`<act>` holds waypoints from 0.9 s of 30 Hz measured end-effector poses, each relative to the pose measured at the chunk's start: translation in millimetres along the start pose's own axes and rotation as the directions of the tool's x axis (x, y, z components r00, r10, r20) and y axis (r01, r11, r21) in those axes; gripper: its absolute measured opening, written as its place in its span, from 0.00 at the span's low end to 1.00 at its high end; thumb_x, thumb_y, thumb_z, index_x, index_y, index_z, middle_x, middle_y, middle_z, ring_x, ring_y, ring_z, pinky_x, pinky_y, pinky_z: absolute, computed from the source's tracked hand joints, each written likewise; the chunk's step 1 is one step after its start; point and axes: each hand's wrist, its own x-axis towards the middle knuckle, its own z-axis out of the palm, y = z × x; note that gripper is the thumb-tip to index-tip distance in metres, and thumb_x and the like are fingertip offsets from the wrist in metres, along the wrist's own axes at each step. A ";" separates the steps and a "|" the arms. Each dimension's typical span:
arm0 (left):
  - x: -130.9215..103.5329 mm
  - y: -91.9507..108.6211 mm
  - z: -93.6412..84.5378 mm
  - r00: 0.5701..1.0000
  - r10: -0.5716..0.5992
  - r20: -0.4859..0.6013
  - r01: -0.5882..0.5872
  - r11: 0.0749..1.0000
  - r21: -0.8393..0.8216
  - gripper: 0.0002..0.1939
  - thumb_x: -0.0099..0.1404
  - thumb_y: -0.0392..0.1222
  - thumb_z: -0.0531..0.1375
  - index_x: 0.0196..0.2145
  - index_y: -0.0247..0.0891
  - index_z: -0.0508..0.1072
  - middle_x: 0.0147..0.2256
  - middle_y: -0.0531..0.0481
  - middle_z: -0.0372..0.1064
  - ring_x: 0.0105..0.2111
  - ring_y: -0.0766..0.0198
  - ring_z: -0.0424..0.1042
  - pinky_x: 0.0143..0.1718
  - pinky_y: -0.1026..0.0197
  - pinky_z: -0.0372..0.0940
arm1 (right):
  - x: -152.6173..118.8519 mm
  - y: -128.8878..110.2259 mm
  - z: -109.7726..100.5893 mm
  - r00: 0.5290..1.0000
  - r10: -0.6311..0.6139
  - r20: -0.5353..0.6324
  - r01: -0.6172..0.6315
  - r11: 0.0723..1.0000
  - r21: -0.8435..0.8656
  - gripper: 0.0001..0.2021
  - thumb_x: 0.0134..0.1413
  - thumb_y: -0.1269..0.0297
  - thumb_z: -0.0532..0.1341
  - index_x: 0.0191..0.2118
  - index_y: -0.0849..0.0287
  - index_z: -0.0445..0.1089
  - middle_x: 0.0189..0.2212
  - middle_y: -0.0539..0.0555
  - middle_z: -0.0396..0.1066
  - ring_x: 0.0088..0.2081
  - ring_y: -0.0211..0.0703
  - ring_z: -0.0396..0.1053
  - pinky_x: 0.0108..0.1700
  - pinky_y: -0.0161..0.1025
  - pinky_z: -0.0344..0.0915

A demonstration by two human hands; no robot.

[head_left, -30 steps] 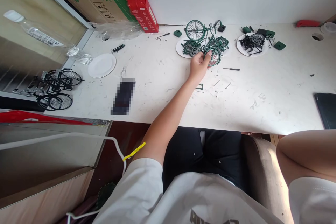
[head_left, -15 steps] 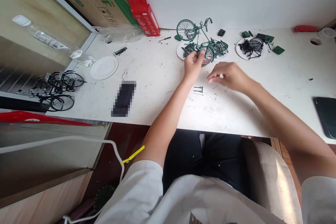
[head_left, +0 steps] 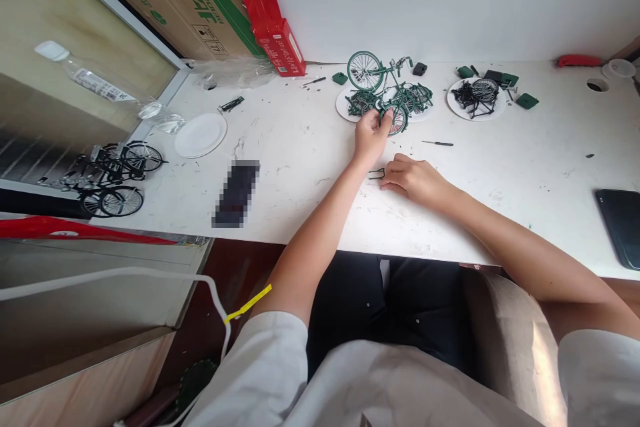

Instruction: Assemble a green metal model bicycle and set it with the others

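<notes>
My left hand (head_left: 371, 137) is closed on the lower wheel of a green model bicycle (head_left: 367, 71), which it holds tilted over a white plate of green parts (head_left: 417, 99). Lower down and to the right, my right hand (head_left: 413, 179) rests at the white table (head_left: 310, 140), its fingers pinched at a small green bracket-shaped part (head_left: 377, 174). The left end of that part shows beyond the fingertips. A thin screwdriver (head_left: 438, 143) lies just above my right hand.
Another plate (head_left: 475, 115) holds black parts, with green pieces (head_left: 527, 101) beside it. Black model bicycles (head_left: 120, 200), a bare plate (head_left: 201, 136) and a bottle (head_left: 100, 83) are at left. A red box (head_left: 283, 50) stands behind; a phone (head_left: 620, 223) lies far right.
My right hand has moved down and left to the small green part. The screwdriver now shows on the table above it. My left hand and the bicycle sit slightly lower in view.
</notes>
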 end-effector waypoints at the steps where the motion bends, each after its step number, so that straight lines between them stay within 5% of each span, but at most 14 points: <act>1: -0.6 -1.5 0.2 1.000 0.011 -0.002 -0.011 1.000 0.005 0.33 0.69 0.66 0.74 0.28 0.43 0.59 0.26 0.58 0.55 0.31 0.68 0.67 0.37 0.66 0.72 | 0.7 -2.2 0.9 1.000 0.005 0.005 -0.005 1.000 -0.027 0.15 0.83 0.61 0.60 0.46 0.57 0.84 0.41 0.59 0.81 0.47 0.54 0.70 0.36 0.47 0.62; 7: -0.4 -10.7 1.7 0.996 0.083 -0.017 -0.083 0.997 -0.001 0.40 0.60 0.78 0.72 0.27 0.43 0.57 0.25 0.60 0.50 0.26 0.71 0.57 0.27 0.67 0.62 | 6.0 -17.2 4.0 0.988 0.128 0.089 -0.110 0.976 -0.188 0.15 0.84 0.69 0.55 0.49 0.64 0.80 0.45 0.64 0.79 0.49 0.55 0.68 0.38 0.47 0.62; 12: -0.8 -10.3 2.6 0.994 0.100 -0.036 -0.101 0.994 -0.036 0.42 0.54 0.83 0.73 0.28 0.42 0.61 0.26 0.58 0.60 0.29 0.69 0.65 0.32 0.66 0.67 | 3.6 -13.7 -2.6 0.994 0.017 0.108 -0.001 0.989 -0.147 0.14 0.85 0.67 0.57 0.48 0.61 0.81 0.46 0.60 0.81 0.51 0.52 0.69 0.40 0.46 0.61; 18: -4.6 -11.9 1.4 0.982 0.161 -0.100 -0.161 0.987 0.008 0.41 0.58 0.81 0.73 0.28 0.43 0.60 0.25 0.59 0.59 0.28 0.71 0.62 0.30 0.66 0.62 | 0.9 -6.0 -5.9 0.996 -0.018 0.092 0.021 0.999 -0.038 0.11 0.80 0.70 0.63 0.43 0.57 0.82 0.42 0.55 0.81 0.49 0.50 0.70 0.38 0.44 0.59; 27: -3.0 -1.1 -3.3 0.973 0.217 -0.085 -0.216 0.976 0.024 0.38 0.62 0.80 0.72 0.30 0.42 0.64 0.27 0.56 0.65 0.30 0.68 0.69 0.35 0.64 0.68 | -1.4 -2.0 1.6 0.998 0.041 0.037 -0.033 0.979 -0.200 0.15 0.84 0.70 0.55 0.45 0.60 0.78 0.44 0.59 0.79 0.50 0.52 0.69 0.40 0.46 0.60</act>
